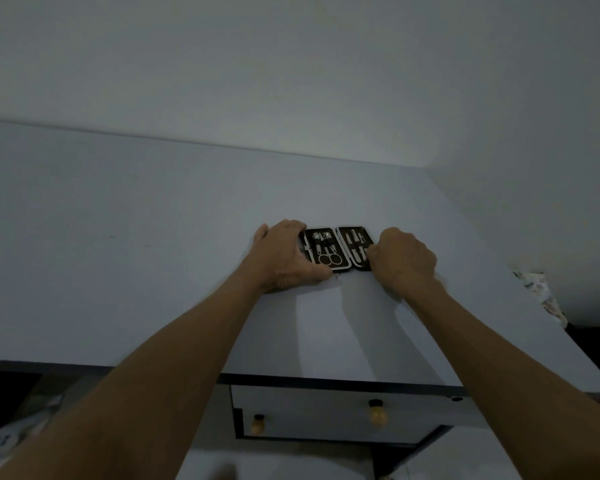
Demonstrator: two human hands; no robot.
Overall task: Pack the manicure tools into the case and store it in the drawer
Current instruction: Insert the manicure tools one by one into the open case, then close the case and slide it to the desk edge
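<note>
A black manicure case (338, 249) lies spread flat on the pale desk top (153, 254), both halves showing. Scissors (329, 258) and other metal tools sit strapped in the left half, and slim tools (357, 247) fill the right half. My left hand (284, 256) rests on the desk with thumb and fingers gripping the case's left edge. My right hand (404, 259) is curled at the case's right edge, fingertips touching that half. Below the desk front, the drawer (326, 415) with two round wooden knobs is shut.
A wall rises behind the desk and to the right. A patterned cloth (541, 292) lies off the desk's right edge. Pale objects (11, 434) sit on the dark floor at lower left.
</note>
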